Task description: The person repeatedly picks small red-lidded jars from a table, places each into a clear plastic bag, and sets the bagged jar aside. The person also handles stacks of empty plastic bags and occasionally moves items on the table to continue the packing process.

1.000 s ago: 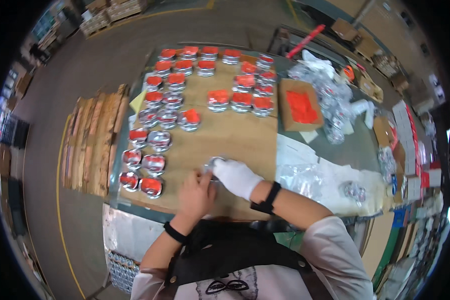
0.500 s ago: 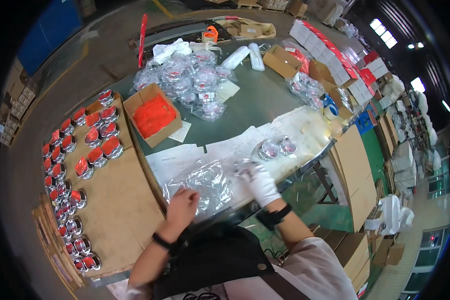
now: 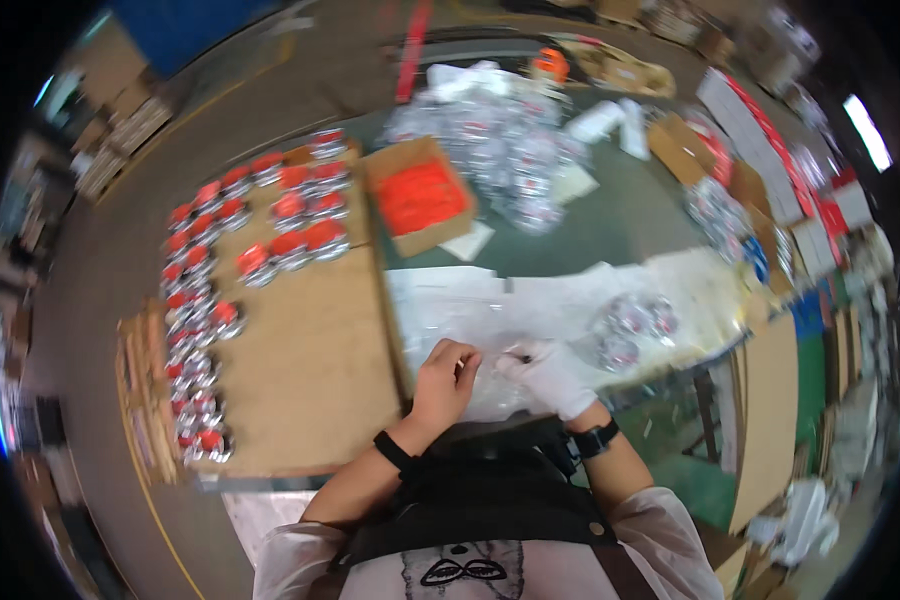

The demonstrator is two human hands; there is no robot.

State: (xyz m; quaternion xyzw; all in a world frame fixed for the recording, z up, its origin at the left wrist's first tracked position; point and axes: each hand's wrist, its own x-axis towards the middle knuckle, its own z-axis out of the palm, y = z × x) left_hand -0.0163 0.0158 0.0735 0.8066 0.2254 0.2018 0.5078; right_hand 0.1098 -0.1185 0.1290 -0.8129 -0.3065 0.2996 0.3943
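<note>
My bare left hand (image 3: 447, 380) is over the near edge of the papers, its fingers curled in toward the thumb; what they hold, if anything, is blurred. Close to its right is my right hand (image 3: 550, 378) in a white glove, fingers bent together, with a small dark spot at their tips that I cannot make out. Clear plastic bags (image 3: 485, 395) lie under and between the hands. To the right of my glove, three shiny round parts in clear wrap, one a bagged chrome part (image 3: 618, 350), sit close together on the white papers (image 3: 560, 290).
On the left, a cardboard sheet (image 3: 310, 330) bears rows of chrome parts with red tops (image 3: 290, 245). Behind it stands a carton (image 3: 415, 240) of red pieces. A heap of bagged parts (image 3: 490, 140) fills the far middle. Open boxes (image 3: 680, 150) line the far right.
My right hand has let go of a bagged chrome part beside the other two and moved left to the plastic bags. My view has swung, shifting the whole table right in the picture.
</note>
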